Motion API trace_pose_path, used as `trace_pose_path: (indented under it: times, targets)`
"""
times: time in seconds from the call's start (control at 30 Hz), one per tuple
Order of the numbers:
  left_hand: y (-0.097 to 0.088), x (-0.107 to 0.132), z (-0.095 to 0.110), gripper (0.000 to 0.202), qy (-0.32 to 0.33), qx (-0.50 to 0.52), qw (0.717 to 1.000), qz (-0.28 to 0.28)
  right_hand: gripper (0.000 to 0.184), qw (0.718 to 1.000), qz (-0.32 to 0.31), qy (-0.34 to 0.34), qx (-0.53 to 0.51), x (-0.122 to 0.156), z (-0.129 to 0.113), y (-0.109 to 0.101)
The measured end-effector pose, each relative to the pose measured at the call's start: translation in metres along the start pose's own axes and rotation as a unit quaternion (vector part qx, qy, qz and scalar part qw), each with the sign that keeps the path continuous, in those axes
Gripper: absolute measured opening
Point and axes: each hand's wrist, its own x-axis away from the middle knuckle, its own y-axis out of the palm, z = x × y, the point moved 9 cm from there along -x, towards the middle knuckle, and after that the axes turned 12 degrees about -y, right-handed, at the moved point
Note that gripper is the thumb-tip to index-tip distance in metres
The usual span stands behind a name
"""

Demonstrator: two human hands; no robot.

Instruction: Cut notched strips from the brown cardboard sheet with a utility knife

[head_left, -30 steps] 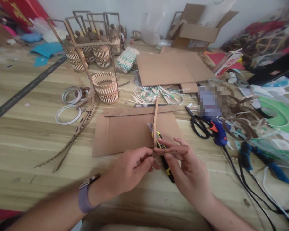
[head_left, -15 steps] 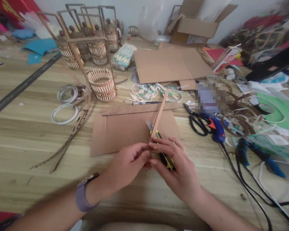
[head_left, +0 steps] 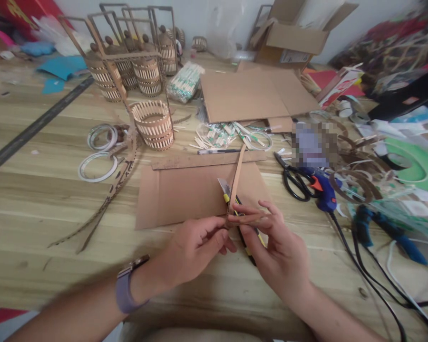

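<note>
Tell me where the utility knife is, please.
In the head view, the utility knife lies right of centre, partly hidden by the right hand, its blade left of the held cardboard strip.

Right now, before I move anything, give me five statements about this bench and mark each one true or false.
1. The left hand and the right hand meet at the lower end of the thin brown cardboard strip. True.
2. The yellow-and-black utility knife has its blade retracted. False: the knife shows its bare metal blade.
3. The open round basket of pale wooden slats stands left of the black-handled scissors. True.
4. A purple watch band circles the right wrist. False: the band is on the left wrist.
5. The blue, orange-triggered glue gun lies right of the scissors. True.
</note>
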Motion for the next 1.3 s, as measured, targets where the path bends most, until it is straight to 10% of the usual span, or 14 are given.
trace_pose_path:
  times: [1.3]
  targets:
    - [0.0, -0.006, -0.007, 0.042, -0.041, 0.092, 0.995, -0.022, 0.011, 1.0, 0.003, 0.01, 0.01, 0.0, 0.006, 0.0]
